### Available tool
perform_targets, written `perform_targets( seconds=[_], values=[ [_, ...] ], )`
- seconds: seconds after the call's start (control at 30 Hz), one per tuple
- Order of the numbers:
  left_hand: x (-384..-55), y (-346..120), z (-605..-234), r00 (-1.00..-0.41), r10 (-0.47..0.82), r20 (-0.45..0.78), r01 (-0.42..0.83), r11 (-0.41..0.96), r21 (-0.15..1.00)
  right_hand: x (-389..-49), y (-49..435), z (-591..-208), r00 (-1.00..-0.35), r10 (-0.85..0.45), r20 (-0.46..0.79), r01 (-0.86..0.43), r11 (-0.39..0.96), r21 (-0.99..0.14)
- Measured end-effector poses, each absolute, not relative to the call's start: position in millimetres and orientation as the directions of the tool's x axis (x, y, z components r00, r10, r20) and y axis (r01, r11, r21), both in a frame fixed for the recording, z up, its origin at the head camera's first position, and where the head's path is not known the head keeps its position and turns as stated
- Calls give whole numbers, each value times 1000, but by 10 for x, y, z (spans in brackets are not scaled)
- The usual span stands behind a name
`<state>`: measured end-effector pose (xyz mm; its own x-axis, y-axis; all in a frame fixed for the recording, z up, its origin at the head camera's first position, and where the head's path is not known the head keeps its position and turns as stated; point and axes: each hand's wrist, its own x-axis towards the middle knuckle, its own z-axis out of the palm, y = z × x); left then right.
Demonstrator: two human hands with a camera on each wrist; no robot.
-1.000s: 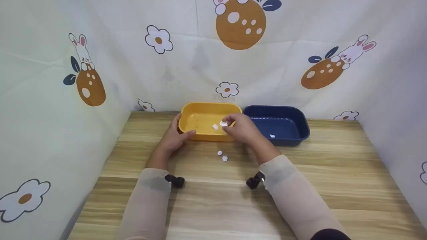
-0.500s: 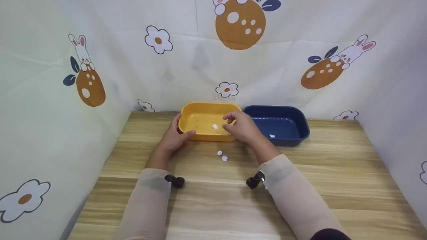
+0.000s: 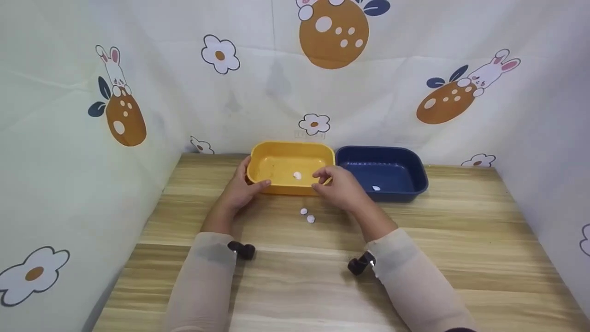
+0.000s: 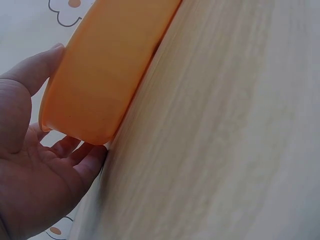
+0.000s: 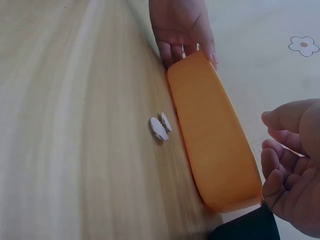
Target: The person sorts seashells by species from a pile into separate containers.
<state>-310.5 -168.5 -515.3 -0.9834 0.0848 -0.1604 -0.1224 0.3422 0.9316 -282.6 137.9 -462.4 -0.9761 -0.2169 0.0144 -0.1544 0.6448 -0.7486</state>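
My left hand (image 3: 238, 188) grips the left end of a yellow plastic bin (image 3: 295, 189), thumb on the front rim and fingers round its side. In the left wrist view the fingertips reach under the bin's corner. My right hand (image 3: 340, 186) is over the bin's right front corner, fingers loosely bent and a gap between thumb and forefinger. Nothing shows in it in the right wrist view. A small white piece (image 3: 297, 175) lies inside the yellow bin. Two small white disc-like pieces with scalloped edges (image 5: 159, 128) lie on the table in front of it.
A dark blue bin (image 3: 417, 190) stands against the yellow one's right side, with a small white piece (image 3: 376, 188) inside. Both bins stand at the back of the wooden table (image 3: 295, 286), close to a patterned cloth wall (image 3: 258, 92).
My right hand held a white piece over the yellow bin, then let it go. The fingers have parted, and the hand has drawn back slightly toward me and right. The left hand has stayed put.
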Motion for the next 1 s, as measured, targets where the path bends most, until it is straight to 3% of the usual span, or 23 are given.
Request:
perform_targets(
  seconds=[0.4,1.0],
  values=[
    [-3111,-1673,-5120,-978,79,-191,-153,343,927,-2574,1406,-4743,-958,-288,5,-200,652,-731],
    [-3126,-1690,-5178,-982,82,-172,-136,333,933,-2546,1414,-4976,-900,-431,-64,-258,645,-719]
  ],
)
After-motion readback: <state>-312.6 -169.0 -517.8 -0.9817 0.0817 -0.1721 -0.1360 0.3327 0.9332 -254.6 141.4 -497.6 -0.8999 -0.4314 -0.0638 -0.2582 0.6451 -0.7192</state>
